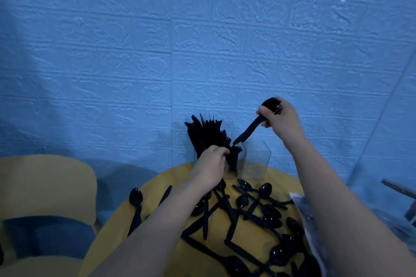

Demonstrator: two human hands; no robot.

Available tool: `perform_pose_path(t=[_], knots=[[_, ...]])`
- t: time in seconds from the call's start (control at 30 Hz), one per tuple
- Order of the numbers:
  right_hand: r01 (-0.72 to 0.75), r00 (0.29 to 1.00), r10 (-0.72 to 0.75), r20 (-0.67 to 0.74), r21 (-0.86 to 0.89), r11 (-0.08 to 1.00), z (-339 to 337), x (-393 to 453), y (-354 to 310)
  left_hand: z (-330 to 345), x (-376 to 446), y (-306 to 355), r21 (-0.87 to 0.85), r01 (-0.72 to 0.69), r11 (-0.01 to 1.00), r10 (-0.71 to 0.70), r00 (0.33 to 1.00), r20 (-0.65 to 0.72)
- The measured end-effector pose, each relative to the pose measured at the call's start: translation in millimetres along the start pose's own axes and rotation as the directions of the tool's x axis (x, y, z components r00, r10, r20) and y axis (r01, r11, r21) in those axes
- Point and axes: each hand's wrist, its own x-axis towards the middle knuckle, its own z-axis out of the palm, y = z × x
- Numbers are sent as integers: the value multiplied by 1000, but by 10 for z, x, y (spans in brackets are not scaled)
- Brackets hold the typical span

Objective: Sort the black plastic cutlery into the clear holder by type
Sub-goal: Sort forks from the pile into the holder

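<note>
Two bare hands work at the far edge of a round yellow table (225, 227) set against a blue embossed wall (202, 40); the left hand (211, 164) has its grip curled round a thick bunch of black cutlery (207, 135) standing handles-down in the left part of the clear holder (256, 159), the tops fanning up and leaning left; the right hand (281, 117) is raised above and to the right of the holder, its grip closed on the head of a black fork (254, 123), tines poking out past the fingers, handle slanting down-left with its tip just at the holder's rim; whether the tip is inside a compartment I cannot tell; loose black spoons and other pieces (254, 209) lie scattered across the table between the forearms; one spoon (135, 198) lies at the table's left edge; a crinkled clear plastic bag (304, 213) sits at the right edge; a yellow chair (45, 182) stands to the left.
</note>
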Motion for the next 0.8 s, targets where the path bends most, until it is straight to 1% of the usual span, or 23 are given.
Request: perform_pose_path(t=[0.07, 0.17, 0.27, 0.33, 0.4, 0.47, 0.6, 0.7, 0.73, 0.8], knots=[[79, 997, -78, 26, -79, 994, 43, 130, 56, 107, 71, -26, 137, -73, 988, 70, 997, 29], [147, 989, -142, 46, -141, 979, 125, 286, 158, 196, 151, -62, 338, -160, 927, 149, 987, 60], [162, 985, -148, 92, -178, 971, 257, 367, 277, 236, 211, -88, 425, -165, 890, 149, 986, 71], [147, 984, -123, 132, -188, 971, 350, 375, 380, 244, 233, -104, 461, -173, 870, 159, 985, 69], [163, 977, -120, 177, -251, 954, 400, 365, 459, 244, 242, -122, 469, -182, 864, 176, 983, 58], [212, 963, -145, 227, -308, 928, 407, 352, 515, 250, 236, -137, 451, -191, 872, 189, 981, 50], [296, 913, -179, 366, -293, 909, 381, 321, 556, 285, 238, -168, 409, -183, 894, 193, 981, 17], [265, 891, -135, 434, -255, 930, 374, 328, 595, 309, 243, -176, 380, -166, 910, 178, 984, 6], [252, 881, -106, 462, -267, 930, 383, 339, 620, 314, 241, -173, 377, -163, 912, 174, 985, 5], [213, 840, 15, 542, -355, 910, 426, 360, 707, 320, 228, -164, 370, -154, 916, 164, 987, 5]])
